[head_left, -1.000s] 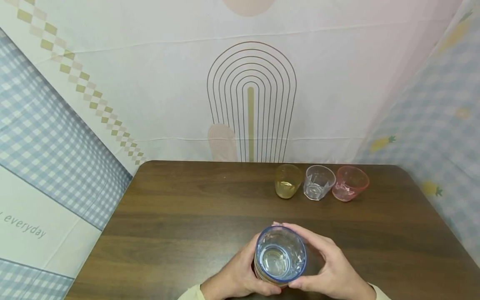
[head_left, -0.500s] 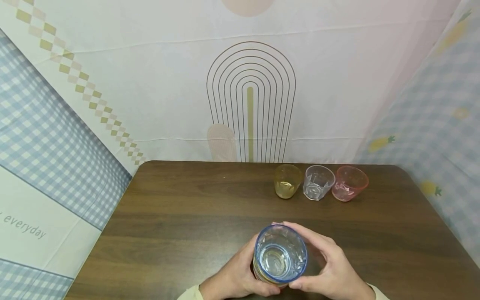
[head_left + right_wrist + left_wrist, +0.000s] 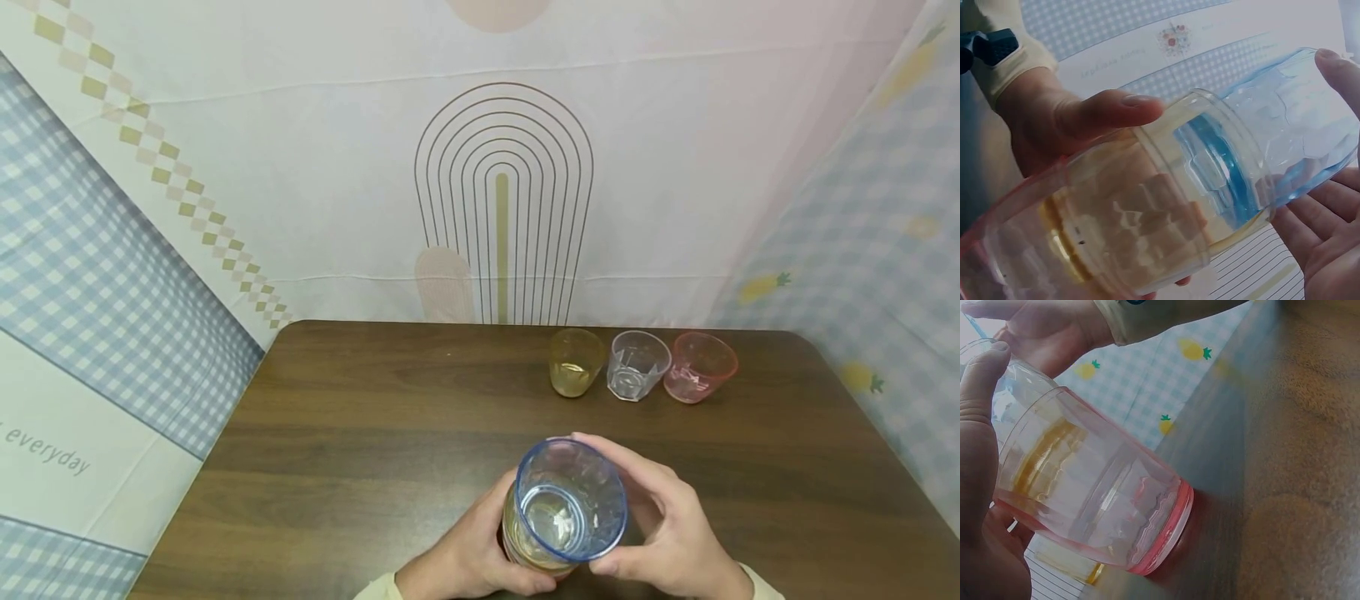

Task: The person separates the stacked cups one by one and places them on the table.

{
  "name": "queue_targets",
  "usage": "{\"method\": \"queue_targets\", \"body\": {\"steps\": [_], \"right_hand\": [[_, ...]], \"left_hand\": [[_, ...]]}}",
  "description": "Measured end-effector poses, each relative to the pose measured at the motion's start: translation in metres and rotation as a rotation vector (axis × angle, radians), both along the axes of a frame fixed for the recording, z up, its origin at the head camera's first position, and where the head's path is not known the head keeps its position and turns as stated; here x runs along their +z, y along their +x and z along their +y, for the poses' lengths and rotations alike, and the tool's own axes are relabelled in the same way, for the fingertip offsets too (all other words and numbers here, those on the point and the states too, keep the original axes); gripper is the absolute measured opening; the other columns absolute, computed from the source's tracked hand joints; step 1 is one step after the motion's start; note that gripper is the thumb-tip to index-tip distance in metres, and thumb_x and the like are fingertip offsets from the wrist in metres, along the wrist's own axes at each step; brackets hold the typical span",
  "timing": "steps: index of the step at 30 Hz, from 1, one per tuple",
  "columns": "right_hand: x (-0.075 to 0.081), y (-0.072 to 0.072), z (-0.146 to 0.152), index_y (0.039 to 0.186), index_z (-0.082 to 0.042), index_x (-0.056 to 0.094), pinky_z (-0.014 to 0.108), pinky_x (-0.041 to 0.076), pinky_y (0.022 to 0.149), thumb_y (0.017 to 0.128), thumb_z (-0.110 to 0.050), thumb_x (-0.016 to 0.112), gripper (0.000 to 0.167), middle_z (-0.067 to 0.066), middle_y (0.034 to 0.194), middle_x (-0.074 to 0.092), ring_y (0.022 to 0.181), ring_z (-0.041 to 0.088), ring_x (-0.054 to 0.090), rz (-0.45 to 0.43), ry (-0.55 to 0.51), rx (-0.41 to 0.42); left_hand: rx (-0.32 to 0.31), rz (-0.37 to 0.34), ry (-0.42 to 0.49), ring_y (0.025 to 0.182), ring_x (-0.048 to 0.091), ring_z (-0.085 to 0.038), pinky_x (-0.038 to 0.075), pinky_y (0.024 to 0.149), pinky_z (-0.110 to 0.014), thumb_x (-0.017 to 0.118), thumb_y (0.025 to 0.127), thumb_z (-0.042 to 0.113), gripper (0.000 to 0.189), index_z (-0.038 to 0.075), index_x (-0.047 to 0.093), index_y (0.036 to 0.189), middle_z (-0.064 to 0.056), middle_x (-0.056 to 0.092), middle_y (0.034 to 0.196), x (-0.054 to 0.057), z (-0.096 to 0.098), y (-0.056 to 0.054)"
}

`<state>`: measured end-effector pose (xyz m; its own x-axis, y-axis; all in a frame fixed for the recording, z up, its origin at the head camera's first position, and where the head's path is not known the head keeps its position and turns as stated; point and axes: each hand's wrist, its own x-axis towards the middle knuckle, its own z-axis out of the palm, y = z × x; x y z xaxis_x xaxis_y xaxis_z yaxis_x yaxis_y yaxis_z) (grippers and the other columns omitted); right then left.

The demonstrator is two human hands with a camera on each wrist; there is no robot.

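With our left hand (image 3: 476,546) gripping the stacked cups (image 3: 1116,494) and our right hand (image 3: 678,533) holding the blue cup (image 3: 573,500), we should keep everything aligned.

From where I stood, the table (image 3: 360,417) had a dark brown wood-grain top with rounded far corners. Near its back edge, right of the middle, three tumblers stood upright in a close row: a yellow cup (image 3: 574,377), a clear cup (image 3: 632,379) and a pink cup (image 3: 692,382).
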<state>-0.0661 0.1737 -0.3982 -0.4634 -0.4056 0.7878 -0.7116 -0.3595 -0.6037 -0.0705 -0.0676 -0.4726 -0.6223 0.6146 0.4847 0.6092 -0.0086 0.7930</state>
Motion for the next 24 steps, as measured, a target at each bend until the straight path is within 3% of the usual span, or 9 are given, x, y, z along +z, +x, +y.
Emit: {"method": "queue_targets", "body": {"steps": [8, 13, 19, 24], "right_hand": [[0.009, -0.005, -0.002, 0.146, 0.032, 0.034, 0.031, 0.051, 0.119, 0.090, -0.007, 0.088, 0.086, 0.032, 0.157, 0.055, 0.146, 0.031, 0.059, 0.023, -0.091, -0.016], [0.015, -0.010, -0.002, 0.146, 0.033, 0.034, 0.034, 0.051, 0.120, 0.089, -0.001, 0.087, 0.085, 0.033, 0.156, 0.055, 0.147, 0.033, 0.058, 0.022, -0.158, -0.019], [0.020, -0.021, -0.003, 0.145, 0.031, 0.038, 0.031, 0.051, 0.119, 0.087, -0.001, 0.089, 0.084, 0.029, 0.155, 0.057, 0.144, 0.030, 0.060, 0.006, -0.184, -0.151], [0.021, -0.030, -0.004, 0.148, 0.028, 0.040, 0.030, 0.054, 0.116, 0.088, -0.003, 0.088, 0.083, 0.025, 0.153, 0.061, 0.141, 0.027, 0.063, -0.058, -0.138, -0.251]], "left_hand": [[-0.013, -0.067, 0.021, 0.133, 0.065, -0.019, 0.053, 0.117, -0.036, 0.098, 0.072, 0.010, 0.109, 0.011, 0.036, 0.161, -0.013, 0.064, 0.148, -0.004, -0.002, 0.003], [-0.001, -0.066, 0.002, 0.133, 0.065, -0.017, 0.053, 0.117, -0.036, 0.098, 0.073, 0.011, 0.109, 0.012, 0.035, 0.162, -0.013, 0.064, 0.148, -0.004, -0.002, 0.003], [-0.013, -0.070, 0.009, 0.131, 0.067, -0.019, 0.053, 0.117, -0.038, 0.097, 0.075, 0.011, 0.107, 0.011, 0.034, 0.162, -0.013, 0.065, 0.146, -0.006, -0.002, 0.003], [-0.036, -0.067, 0.029, 0.133, 0.066, -0.021, 0.053, 0.118, -0.038, 0.096, 0.076, 0.011, 0.105, 0.009, 0.033, 0.161, -0.014, 0.063, 0.148, -0.007, -0.001, 0.002]]}}
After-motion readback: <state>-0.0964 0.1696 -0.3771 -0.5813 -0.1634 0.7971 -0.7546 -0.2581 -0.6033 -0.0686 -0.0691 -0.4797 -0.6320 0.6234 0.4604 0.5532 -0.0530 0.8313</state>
